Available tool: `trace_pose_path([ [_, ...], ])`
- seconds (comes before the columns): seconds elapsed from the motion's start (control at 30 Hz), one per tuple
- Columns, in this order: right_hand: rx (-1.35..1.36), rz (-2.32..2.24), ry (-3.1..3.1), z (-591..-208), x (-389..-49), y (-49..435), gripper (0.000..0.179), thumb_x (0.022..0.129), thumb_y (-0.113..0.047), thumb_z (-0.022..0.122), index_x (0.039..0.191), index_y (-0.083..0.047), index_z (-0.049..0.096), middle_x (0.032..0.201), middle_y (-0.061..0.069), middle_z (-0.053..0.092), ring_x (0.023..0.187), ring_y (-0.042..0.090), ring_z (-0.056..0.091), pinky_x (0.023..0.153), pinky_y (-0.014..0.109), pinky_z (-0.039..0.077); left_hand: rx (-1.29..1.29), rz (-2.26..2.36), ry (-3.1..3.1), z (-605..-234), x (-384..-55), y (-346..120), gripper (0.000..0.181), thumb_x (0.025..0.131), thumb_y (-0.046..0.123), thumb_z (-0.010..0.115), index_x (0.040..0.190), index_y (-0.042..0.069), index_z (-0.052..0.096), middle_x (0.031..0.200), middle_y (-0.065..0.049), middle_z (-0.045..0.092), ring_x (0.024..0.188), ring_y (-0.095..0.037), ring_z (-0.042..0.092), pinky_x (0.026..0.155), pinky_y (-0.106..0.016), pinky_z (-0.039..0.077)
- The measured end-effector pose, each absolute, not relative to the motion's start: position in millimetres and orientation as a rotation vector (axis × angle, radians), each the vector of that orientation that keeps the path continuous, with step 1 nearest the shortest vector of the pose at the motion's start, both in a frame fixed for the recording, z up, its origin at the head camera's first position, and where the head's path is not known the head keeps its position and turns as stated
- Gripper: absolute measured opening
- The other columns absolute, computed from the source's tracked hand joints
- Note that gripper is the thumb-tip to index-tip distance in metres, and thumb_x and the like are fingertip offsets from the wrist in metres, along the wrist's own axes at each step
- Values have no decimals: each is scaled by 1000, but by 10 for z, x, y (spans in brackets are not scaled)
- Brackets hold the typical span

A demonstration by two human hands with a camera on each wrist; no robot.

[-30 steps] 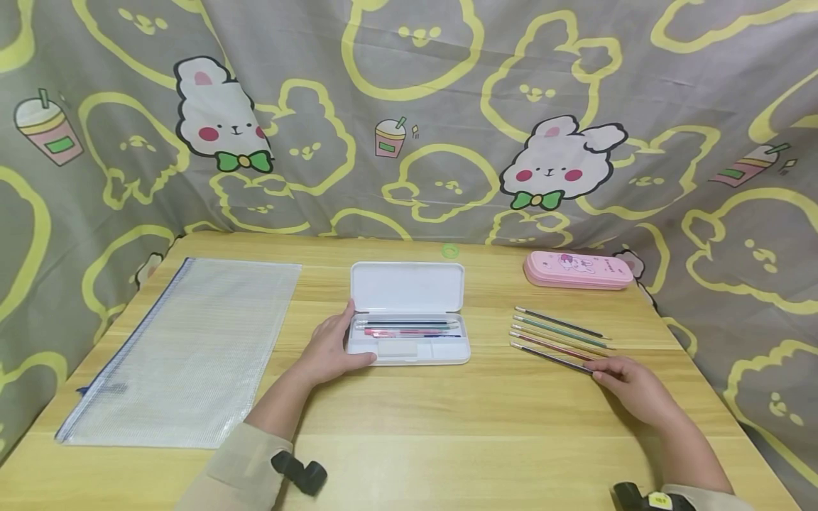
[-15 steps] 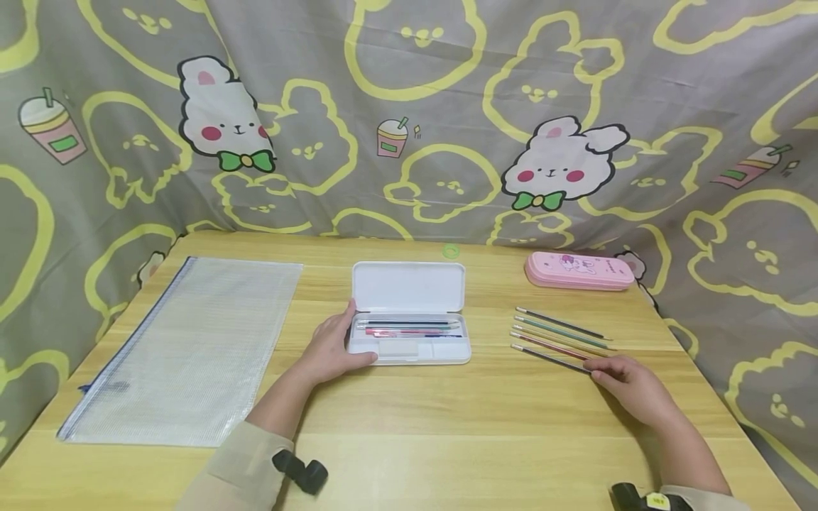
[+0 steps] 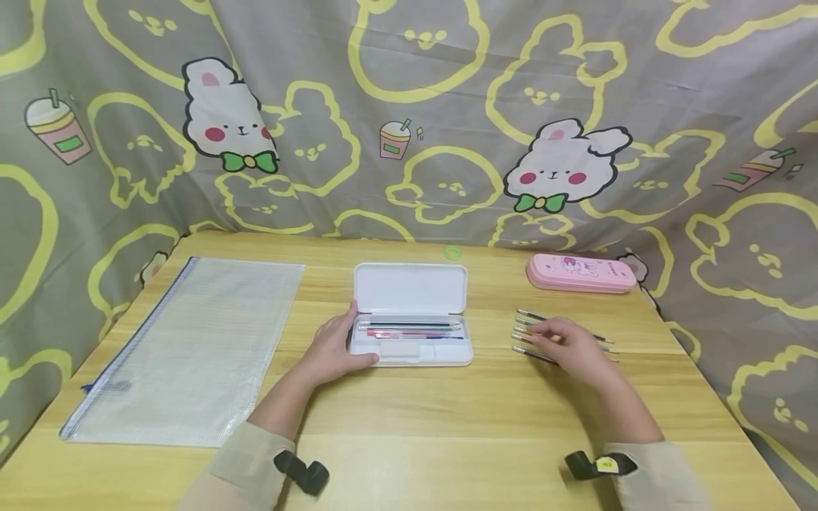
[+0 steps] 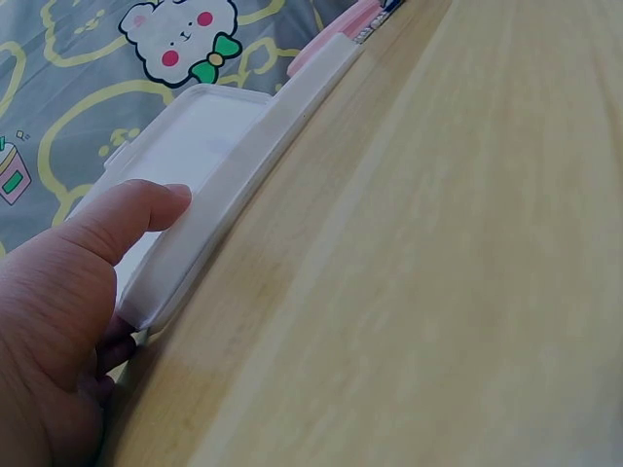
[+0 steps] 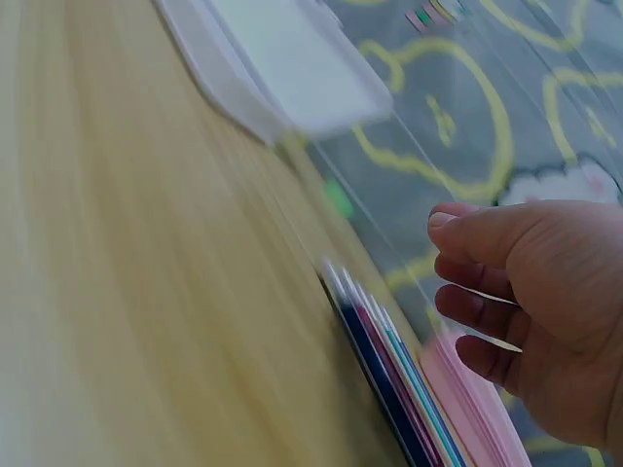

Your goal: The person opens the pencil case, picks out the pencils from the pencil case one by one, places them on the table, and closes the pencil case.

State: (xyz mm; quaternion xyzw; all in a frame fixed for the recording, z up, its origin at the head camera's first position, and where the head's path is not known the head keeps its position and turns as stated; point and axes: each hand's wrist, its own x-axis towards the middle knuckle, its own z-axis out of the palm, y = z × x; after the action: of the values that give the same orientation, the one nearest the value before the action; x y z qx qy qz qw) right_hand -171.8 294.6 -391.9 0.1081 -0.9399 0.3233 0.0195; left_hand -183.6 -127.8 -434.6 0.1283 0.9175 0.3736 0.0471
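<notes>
An open white pencil case [image 3: 411,289] stands mid-table, its lid raised at the back. Dark pencils [image 3: 409,324], a pink pen [image 3: 396,333] and a whitish eraser [image 3: 399,351] lie inside. My left hand [image 3: 326,355] grips the case's left end, thumb on the front rim, as the left wrist view shows with the case wall [image 4: 234,204] below the thumb. To the right, several pencils [image 3: 527,352] lie side by side on the table. Over them hovers my right hand [image 3: 571,351], partly hiding them. In the right wrist view its loosely bent fingers [image 5: 477,309] hold nothing.
A closed pink pencil case [image 3: 581,273] lies at the back right. On the left is a flat translucent mesh zip bag [image 3: 185,348]. A small green ring [image 3: 452,253] sits at the table's back edge, before a patterned grey curtain [image 3: 319,64].
My right hand has left the tip end of the nearest pencil and moved left, toward the pencils' eraser ends. My left hand stays on the white case.
</notes>
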Motion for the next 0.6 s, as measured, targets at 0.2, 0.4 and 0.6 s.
trace_pose_path([
  [0.2, 497, 1093, -2911, -3908, -1924, 2447, 20, 94, -12, 64, 110, -4, 71, 107, 12, 70, 90, 15, 60, 75, 25, 52, 406, 1131, 2807, -4354, -1841, -1278, 112, 75, 41, 78, 156, 0, 12, 156, -24, 32, 143, -46, 29, 118, -61, 18],
  [0.4, 531, 1155, -2941, -3939, -2068, 2035, 19, 92, -13, 65, 108, -5, 73, 102, 10, 69, 90, 19, 59, 75, 28, 49, 405, 1129, 2805, -4346, -1837, -1281, 112, 75, 41, 78, 156, 1, 12, 157, -24, 32, 144, -45, 28, 119, -60, 17],
  [0.6, 498, 1084, -3035, -3995, -2156, 1749, 19, 93, -16, 65, 109, -9, 73, 103, 6, 68, 96, 19, 60, 85, 37, 51, 404, 1128, 2806, -4361, -1844, -1284, 112, 75, 41, 78, 156, 1, 12, 157, -24, 32, 144, -44, 29, 119, -60, 17],
])
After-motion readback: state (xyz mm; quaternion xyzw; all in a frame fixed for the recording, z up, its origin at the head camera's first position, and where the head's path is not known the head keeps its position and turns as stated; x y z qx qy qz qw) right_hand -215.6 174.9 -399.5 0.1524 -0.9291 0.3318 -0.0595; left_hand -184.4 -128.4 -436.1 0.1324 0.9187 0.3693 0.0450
